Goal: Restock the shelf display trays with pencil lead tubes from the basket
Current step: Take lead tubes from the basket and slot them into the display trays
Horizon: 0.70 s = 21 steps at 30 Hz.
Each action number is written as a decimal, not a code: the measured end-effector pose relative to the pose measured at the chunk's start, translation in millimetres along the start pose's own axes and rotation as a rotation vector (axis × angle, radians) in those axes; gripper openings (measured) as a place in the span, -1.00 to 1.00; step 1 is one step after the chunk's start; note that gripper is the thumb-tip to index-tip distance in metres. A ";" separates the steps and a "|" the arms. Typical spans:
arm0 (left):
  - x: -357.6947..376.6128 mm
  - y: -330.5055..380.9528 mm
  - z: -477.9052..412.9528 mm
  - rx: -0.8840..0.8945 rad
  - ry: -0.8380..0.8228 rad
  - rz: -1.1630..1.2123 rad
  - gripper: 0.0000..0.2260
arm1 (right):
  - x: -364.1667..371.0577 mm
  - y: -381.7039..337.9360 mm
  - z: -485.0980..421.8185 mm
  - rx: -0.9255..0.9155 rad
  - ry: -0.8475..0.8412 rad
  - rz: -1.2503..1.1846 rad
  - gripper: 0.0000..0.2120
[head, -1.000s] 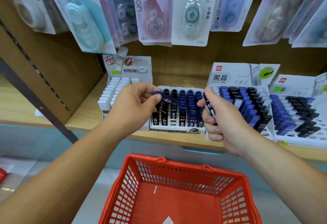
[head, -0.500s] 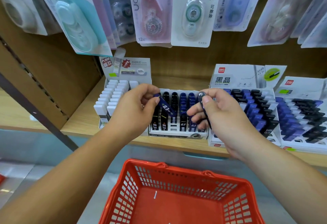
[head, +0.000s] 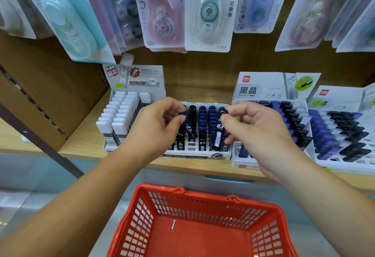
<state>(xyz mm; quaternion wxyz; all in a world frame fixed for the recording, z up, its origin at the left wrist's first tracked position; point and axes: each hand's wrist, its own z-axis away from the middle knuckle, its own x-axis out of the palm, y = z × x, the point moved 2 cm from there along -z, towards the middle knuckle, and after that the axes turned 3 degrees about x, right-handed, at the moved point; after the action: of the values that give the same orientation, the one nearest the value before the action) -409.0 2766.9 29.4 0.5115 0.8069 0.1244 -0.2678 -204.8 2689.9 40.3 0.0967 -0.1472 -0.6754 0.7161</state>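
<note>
My left hand [head: 156,127] pinches a dark blue 0.3 lead tube [head: 190,130], tilted, over the left part of the middle display tray [head: 194,154]. My right hand [head: 261,135] holds a black-capped 0.3 lead tube [head: 219,135] nearly upright above the tray's right rows. The tray holds several rows of blue and black tubes. The red basket [head: 203,222] sits below my arms, with only a small white scrap on its floor.
A tray of white-capped tubes [head: 123,114] stands left of the middle tray; two trays of blue and black tubes [head: 288,127] [head: 343,133] stand to the right. Correction tape packs [head: 209,11] hang above. The wooden shelf edge [head: 85,147] runs in front.
My right hand has moved left and turned its tube from lying along the palm to nearly upright over the middle tray. The left hand's tube has tilted downward toward the tray.
</note>
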 end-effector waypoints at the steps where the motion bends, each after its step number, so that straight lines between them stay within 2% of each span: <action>1: 0.9 0.8 -0.7 0.005 -0.007 -0.001 -0.87 | -0.9 0.7 0.3 -0.004 0.000 0.005 -0.92; 6: 7.1 0.2 -1.3 0.048 -0.041 -0.055 -0.88 | -2.3 5.3 0.2 0.003 -0.043 0.033 -0.87; 13: -10.0 3.0 -4.0 0.096 0.111 0.004 -0.84 | 17.6 12.0 -1.8 -0.051 -0.118 0.182 -0.86; 18: -7.5 -0.4 3.0 0.136 0.018 -0.023 -0.82 | 33.9 20.0 -12.8 -0.097 -0.127 0.351 -0.89; 21: -0.3 -8.4 2.1 0.150 -0.013 -0.056 -0.86 | 38.8 21.5 -15.0 -0.196 -0.106 0.488 -0.87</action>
<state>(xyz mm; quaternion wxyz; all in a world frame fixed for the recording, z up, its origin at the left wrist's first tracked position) -413.9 2768.8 22.4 0.4425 0.8375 0.1232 -0.2960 -234.8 2715.6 15.0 -0.1291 -0.2765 -0.6904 0.6559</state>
